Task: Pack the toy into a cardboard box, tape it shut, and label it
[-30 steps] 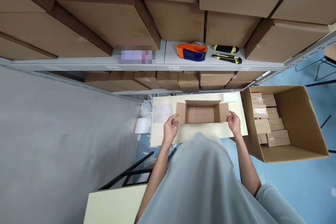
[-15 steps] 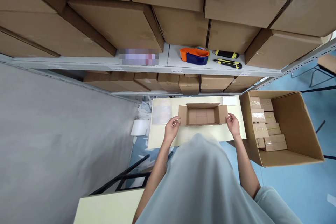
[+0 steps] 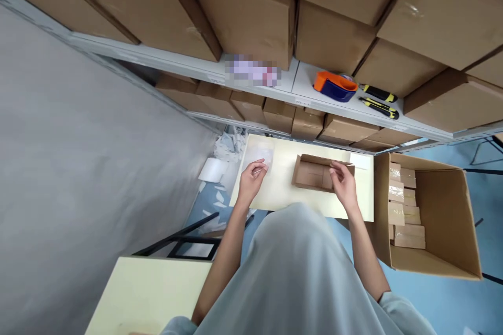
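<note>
A small open cardboard box (image 3: pixel 309 174) sits on the pale table (image 3: pixel 283 188), its inside facing up. My right hand (image 3: pixel 344 184) is at the box's right end, with fingers and thumb closed around the edge there and hiding part of that side. To the left, my left hand (image 3: pixel 251 182) is apart from the box, over the clear plastic sheets (image 3: pixel 261 151). Its fingers and thumb are curled into a pinch; a thin whitish sliver shows between them, too small to name.
A large carton (image 3: pixel 444 220) holding several small taped boxes (image 3: pixel 408 235) stands right of the table. Ahead, a shelf carries cartons (image 3: pixel 251 21), an orange-and-blue tape dispenser (image 3: pixel 336 87) and utility knives (image 3: pixel 379 107). A white roll (image 3: pixel 212 169) lies left, near the grey wall (image 3: pixel 98 167).
My left hand has let go of the box's left flap and moved left to the plastic sheets. The side flaps now look folded in or upright. The view has turned and tilted.
</note>
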